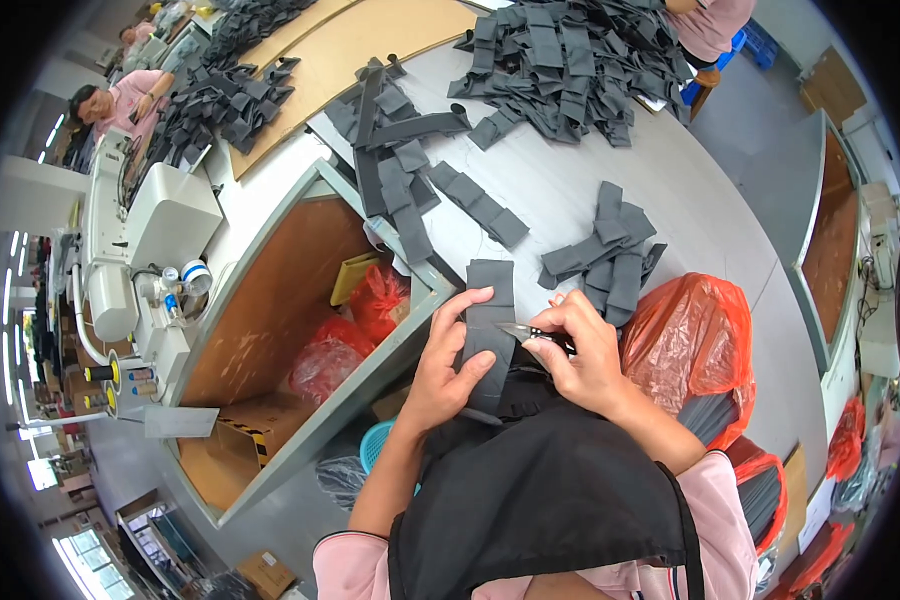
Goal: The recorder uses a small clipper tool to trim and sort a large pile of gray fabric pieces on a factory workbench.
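A dark grey fabric strip (489,335) with folded sections is held upright in front of me by my left hand (448,362), its fingers behind and thumb across the front. My right hand (582,352) grips small thread snips (523,332), black in the handle with a pointed metal blade. The blade's tip lies against the right part of the strip, near its middle. Just beyond my right hand, a small stack of similar grey strips (610,245) rests on the white table (710,200). Another loose strip (480,205) lies farther left.
A large heap of grey pieces (570,60) covers the table's far side. A sewing machine (160,220) stands left, beyond an open wooden compartment (260,290). Red plastic bags (690,340) with grey strips sit at my right. Other people in pink work at the far end.
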`<action>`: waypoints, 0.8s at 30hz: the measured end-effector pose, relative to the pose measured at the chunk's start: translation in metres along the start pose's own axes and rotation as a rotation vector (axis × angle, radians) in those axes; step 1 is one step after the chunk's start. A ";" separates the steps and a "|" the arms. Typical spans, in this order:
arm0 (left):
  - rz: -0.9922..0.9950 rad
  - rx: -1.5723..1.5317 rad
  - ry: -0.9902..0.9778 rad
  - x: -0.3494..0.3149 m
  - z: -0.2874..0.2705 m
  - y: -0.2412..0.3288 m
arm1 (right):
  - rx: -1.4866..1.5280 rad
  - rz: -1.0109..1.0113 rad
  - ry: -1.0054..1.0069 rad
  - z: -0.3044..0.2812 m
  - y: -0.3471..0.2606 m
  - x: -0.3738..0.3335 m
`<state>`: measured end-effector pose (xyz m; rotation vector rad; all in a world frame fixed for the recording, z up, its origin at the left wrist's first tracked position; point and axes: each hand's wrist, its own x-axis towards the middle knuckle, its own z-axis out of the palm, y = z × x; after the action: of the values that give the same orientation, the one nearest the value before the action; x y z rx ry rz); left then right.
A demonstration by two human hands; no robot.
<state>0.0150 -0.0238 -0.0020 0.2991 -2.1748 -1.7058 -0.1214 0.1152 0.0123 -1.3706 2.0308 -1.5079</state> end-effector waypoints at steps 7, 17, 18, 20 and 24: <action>-0.058 -0.044 0.091 0.003 0.004 0.001 | 0.132 0.162 0.025 0.002 0.006 0.000; -0.480 -0.295 0.383 0.040 0.004 -0.030 | -0.253 -0.183 -0.213 0.015 -0.018 -0.015; -0.473 -0.296 0.387 0.043 0.008 -0.028 | -0.216 -0.186 -0.151 0.018 -0.008 -0.009; -0.468 -0.296 0.398 0.042 0.009 -0.028 | -0.196 -0.200 -0.002 0.022 0.002 -0.008; -0.369 -0.448 0.411 0.020 0.004 -0.038 | 0.143 0.048 0.020 0.019 0.007 0.005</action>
<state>-0.0066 -0.0372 -0.0365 0.8773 -1.4630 -2.0432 -0.1147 0.1001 0.0003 -1.2476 1.9123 -1.6181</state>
